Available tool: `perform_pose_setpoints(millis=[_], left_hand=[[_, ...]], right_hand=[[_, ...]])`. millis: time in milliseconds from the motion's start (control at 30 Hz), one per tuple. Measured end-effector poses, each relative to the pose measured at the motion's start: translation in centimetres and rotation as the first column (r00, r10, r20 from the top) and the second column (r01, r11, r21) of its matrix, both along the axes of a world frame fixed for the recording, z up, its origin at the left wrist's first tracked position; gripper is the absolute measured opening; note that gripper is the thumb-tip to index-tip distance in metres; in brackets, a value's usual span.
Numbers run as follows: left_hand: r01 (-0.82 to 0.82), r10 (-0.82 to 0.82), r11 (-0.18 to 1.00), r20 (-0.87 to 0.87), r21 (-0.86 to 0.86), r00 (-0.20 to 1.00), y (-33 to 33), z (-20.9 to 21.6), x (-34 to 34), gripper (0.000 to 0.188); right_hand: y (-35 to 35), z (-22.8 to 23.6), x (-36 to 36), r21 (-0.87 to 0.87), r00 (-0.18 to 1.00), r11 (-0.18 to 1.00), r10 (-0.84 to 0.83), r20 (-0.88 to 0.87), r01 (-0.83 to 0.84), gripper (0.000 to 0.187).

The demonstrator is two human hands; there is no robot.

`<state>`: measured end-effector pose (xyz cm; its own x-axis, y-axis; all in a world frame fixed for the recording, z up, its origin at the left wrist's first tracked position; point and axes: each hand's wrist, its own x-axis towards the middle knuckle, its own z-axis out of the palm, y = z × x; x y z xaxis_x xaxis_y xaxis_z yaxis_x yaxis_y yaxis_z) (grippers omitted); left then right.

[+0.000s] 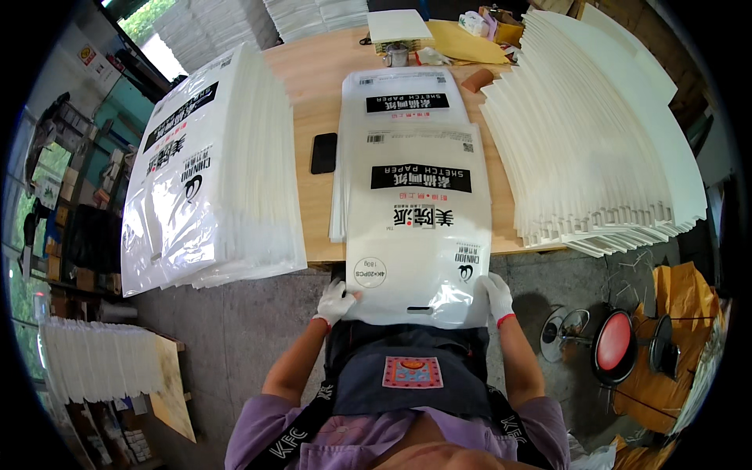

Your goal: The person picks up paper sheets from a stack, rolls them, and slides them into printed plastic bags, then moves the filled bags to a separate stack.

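Note:
A clear printed plastic bag (419, 258) with black, red and white markings lies in front of me, its near end hanging past the table edge toward my lap. My left hand (335, 301), in a white glove with a red cuff, is closed on the bag's left edge near the close corner. On the opposite edge, my right hand (497, 298), gloved the same way, grips the bag too. A handle slot shows between them. Beneath and beyond it lies a stack of similar bags (403, 82). Some fingers are hidden under the plastic.
Filled, glossy packs (176, 180) are piled on the table's left. A fanned stack of white sheets (580, 141) covers the right. A black phone (323, 153) lies beside the bags; a metal cup (396, 55) stands farther back. A red-seated stool (614, 347) is on the floor at right.

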<state>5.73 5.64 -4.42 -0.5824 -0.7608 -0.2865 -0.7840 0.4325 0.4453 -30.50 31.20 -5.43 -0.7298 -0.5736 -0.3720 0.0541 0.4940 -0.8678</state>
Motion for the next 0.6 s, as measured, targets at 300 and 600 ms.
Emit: perform_pose_setpoints(millis=[300,600], left_hand=[[0.098,-0.129,0.992,-0.729,-0.085,0.673,-3.1,25.4,-8.4,0.024],[-0.703,-0.316,0.604,-0.923,-0.374,0.220,-5.6,38.5,7.0,0.040]], right_hand=[[-3.8,4.0,6.8,-0.446,0.604,0.892,0.396,0.691,-0.073,0.045],[-24.9,22.3,12.2,-0.477,0.688,0.639,0.720,0.094,-0.604,0.048]])
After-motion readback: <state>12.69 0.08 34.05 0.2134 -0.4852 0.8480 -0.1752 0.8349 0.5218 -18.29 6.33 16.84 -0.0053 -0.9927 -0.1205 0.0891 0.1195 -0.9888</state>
